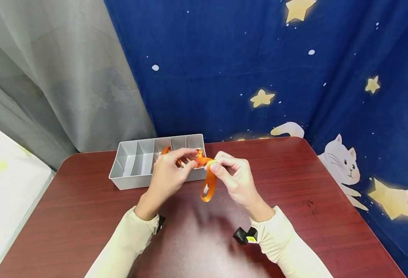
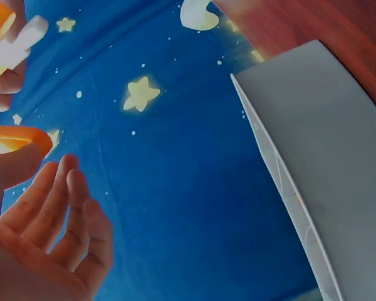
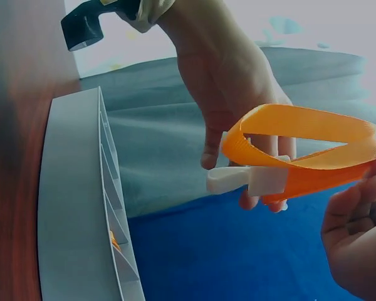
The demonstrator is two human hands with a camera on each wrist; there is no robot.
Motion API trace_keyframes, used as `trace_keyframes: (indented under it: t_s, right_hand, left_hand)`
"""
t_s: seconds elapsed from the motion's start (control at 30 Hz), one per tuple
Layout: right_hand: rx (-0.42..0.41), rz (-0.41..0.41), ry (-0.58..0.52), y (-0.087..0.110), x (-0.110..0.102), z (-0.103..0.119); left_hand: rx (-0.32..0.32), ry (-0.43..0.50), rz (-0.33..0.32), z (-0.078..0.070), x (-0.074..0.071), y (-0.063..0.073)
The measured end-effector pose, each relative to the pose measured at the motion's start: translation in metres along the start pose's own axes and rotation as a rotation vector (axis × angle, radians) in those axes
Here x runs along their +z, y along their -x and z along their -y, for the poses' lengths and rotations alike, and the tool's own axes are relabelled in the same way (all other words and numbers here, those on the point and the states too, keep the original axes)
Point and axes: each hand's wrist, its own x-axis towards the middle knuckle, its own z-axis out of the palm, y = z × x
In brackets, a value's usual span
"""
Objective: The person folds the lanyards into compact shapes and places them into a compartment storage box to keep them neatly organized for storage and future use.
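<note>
An orange lanyard (image 1: 210, 181) with a white plastic clip (image 3: 247, 180) hangs in a loop between the two hands, in front of a grey divided box (image 1: 131, 181). My right hand (image 1: 236, 175) pinches the band between thumb and fingers; the right wrist view has this hand (image 3: 357, 235) at the band's right end. My left hand (image 1: 170, 168) is over the box's near edge, its thumb touching the band. In the left wrist view, the other fingers of this left hand (image 2: 56, 232) are spread and apart from the thumb.
More orange band (image 1: 165, 150) lies in the box's middle compartment, partly behind the left hand. The box stands near the back edge of the reddish-brown table (image 1: 287, 185). Behind it hang a blue starry curtain (image 1: 207, 77) and a grey curtain (image 1: 68, 77).
</note>
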Motion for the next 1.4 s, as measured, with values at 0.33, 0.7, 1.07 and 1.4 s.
trace_keyframes:
  t_s: [0.33, 0.7, 1.07, 1.4]
  right_hand:
    - [-0.006, -0.057, -0.001, -0.002, -0.001, -0.002]
    - [0.012, -0.138, -0.051, -0.005, 0.001, -0.005]
    - [0.045, -0.207, -0.158, -0.008, -0.002, -0.006]
    - [0.038, -0.182, -0.166, -0.011, -0.002, -0.002]
  left_hand:
    - [-0.020, 0.066, 0.075, -0.003, 0.010, 0.007]
    - [-0.041, 0.180, 0.071, -0.006, 0.021, 0.021]
    - [0.072, 0.377, -0.052, -0.015, 0.034, 0.036]
    - [-0.072, 0.662, 0.059, -0.014, 0.038, 0.041]
